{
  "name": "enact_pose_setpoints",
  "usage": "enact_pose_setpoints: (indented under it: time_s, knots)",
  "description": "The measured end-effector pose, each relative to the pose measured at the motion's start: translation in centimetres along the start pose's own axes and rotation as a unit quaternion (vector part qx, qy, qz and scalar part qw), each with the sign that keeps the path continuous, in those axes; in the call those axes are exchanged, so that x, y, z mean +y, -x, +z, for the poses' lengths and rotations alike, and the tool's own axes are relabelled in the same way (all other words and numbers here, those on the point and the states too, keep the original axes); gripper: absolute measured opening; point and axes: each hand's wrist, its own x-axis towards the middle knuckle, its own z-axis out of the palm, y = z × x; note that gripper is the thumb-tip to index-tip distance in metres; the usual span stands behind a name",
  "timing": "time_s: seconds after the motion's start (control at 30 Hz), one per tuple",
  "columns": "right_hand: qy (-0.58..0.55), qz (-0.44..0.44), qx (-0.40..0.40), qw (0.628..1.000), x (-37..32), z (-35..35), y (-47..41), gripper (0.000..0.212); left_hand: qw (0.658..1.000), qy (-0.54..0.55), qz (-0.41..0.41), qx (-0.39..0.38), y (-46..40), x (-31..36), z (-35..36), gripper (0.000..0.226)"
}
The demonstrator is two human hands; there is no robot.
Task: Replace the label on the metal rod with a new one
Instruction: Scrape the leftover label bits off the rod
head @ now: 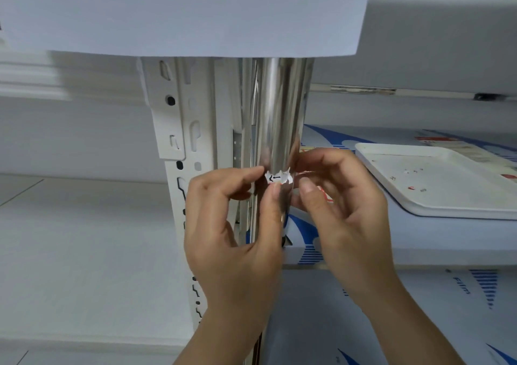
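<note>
A shiny metal rod stands upright in the middle of the view. A torn white label with black marks clings to its front at hand height, its upper edge ragged. My left hand wraps the rod from the left, with thumb and forefinger pinching the label's lower left part. My right hand reaches from the right, its thumb beside the label and its fingers curled behind the rod. A red and white scrap shows between the right fingers.
A white slotted shelf upright stands just left of the rod. To the right, a white tray with several small paper scraps lies on a blue-and-white printed shelf cover. A white sheet hangs over the top of the view.
</note>
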Motion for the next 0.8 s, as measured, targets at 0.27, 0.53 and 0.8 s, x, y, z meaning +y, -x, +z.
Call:
enact_pose_setpoints:
  time_s: [0.27,0.53,0.8]
  knots:
    - [-0.096,0.077,-0.044,0.992,0.6,0.7,-0.3,0.028,1.000,-0.024,0.011,0.010,-0.2,0.3,-0.7,0.021]
    - [-0.089,0.065,-0.059,0.992,0.6,0.5,-0.3,0.029,0.999,-0.008,-0.037,-0.006,-0.5,0.8,-0.8,0.025]
    - [-0.083,0.061,-0.056,0.993,0.6,0.6,-0.1,0.027,0.998,0.002,-0.064,-0.015,-0.3,1.5,-0.8,0.022]
